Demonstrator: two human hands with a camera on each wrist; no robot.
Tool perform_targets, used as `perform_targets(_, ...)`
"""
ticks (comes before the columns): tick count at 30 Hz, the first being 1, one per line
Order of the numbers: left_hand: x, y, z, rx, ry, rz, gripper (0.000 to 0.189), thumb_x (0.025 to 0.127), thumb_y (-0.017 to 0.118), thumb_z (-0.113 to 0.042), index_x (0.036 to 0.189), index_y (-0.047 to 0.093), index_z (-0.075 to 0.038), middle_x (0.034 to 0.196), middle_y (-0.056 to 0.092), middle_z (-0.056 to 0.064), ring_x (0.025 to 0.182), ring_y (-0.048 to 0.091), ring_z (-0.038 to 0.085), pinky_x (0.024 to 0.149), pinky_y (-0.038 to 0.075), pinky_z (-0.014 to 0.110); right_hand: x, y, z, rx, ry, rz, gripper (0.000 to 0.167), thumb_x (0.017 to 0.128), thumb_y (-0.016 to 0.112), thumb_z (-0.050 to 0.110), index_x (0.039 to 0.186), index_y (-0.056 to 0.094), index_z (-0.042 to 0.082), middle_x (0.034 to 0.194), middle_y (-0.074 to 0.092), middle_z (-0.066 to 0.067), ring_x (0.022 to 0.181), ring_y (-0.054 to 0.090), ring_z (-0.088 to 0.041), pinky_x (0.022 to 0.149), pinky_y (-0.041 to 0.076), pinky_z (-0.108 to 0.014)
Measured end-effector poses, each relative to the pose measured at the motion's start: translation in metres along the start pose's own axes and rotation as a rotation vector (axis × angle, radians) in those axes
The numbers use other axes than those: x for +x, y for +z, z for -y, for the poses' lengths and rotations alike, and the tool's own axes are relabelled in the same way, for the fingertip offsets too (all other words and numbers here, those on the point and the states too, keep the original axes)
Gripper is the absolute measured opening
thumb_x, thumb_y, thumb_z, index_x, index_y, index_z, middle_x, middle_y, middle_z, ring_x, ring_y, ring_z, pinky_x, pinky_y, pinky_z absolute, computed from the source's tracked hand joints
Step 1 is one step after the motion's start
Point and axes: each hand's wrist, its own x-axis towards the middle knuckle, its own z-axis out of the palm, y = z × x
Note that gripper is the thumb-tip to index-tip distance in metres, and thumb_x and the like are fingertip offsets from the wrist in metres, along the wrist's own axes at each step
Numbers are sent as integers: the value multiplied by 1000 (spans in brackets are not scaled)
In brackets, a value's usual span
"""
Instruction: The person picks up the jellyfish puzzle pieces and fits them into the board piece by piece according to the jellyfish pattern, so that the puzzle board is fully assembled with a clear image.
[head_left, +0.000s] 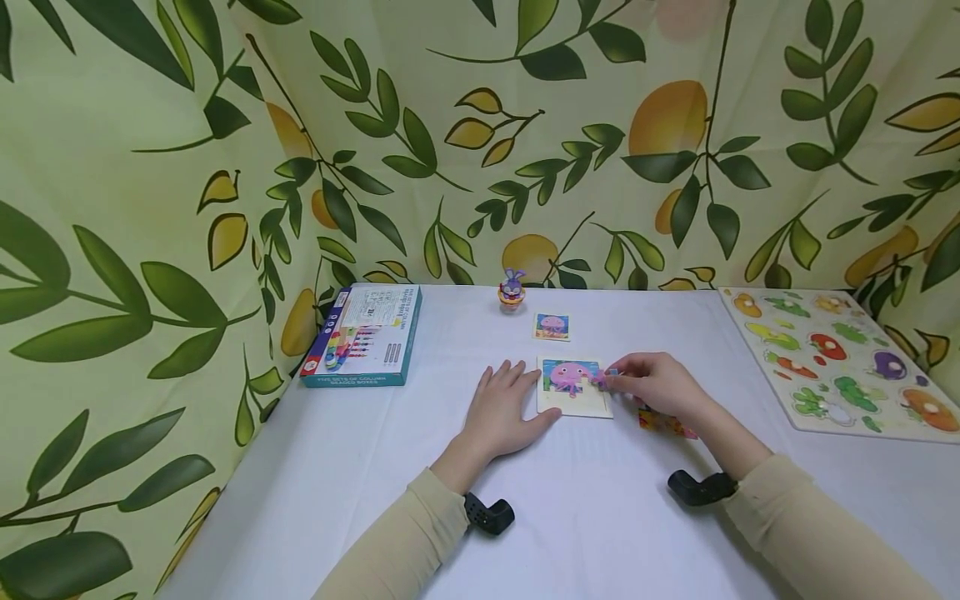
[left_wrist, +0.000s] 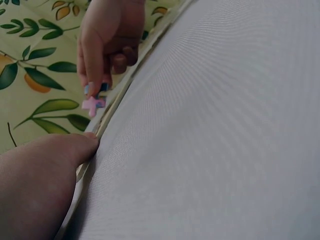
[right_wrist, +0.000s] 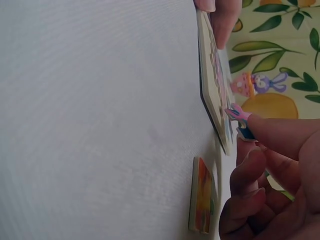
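A square jigsaw board [head_left: 555, 407] with a pink octopus picture lies on the white table, with pale bare board showing at the picture's lower right. My left hand [head_left: 501, 412] rests beside it, fingers spread and touching its left side, the thumb at the near left corner. Between thumb and fingertips, my right hand [head_left: 660, 383] pinches a pink and blue jigsaw piece [right_wrist: 239, 114] over the board's right side. Below that hand lie orange-red jigsaw pieces [head_left: 663, 423], partly hidden by it. Beyond the board is a small octopus picture card [head_left: 552, 327].
A boxed set [head_left: 362, 335] lies at the back left. A purple rabbit figure [head_left: 512, 292] stands near the back edge. On the right is a large board of vegetable pictures [head_left: 847, 358]. Leaf-patterned cloth [head_left: 480, 167] hangs behind the table.
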Motion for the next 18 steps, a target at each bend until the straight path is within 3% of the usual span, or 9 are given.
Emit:
perform_targets(11,1,2,1,8,-8,5,76,96,51,-69,154,49,-20,162,39,6,153,25,28,126,8,49,2,8,2,-10,-26,31,38,94,75,39,115,71,8,85,63,-6,73,57,-23,61,46,-31)
perform_targets(18,0,1,0,1,-7,0,75,96,52,-68,154,50,-19,161,40,7,153,26,29,126,9,48,3,10,7,-58,-55,6,37,93,77,36,116,69,7,89,63,-7,72,57,-22,60,47,-31)
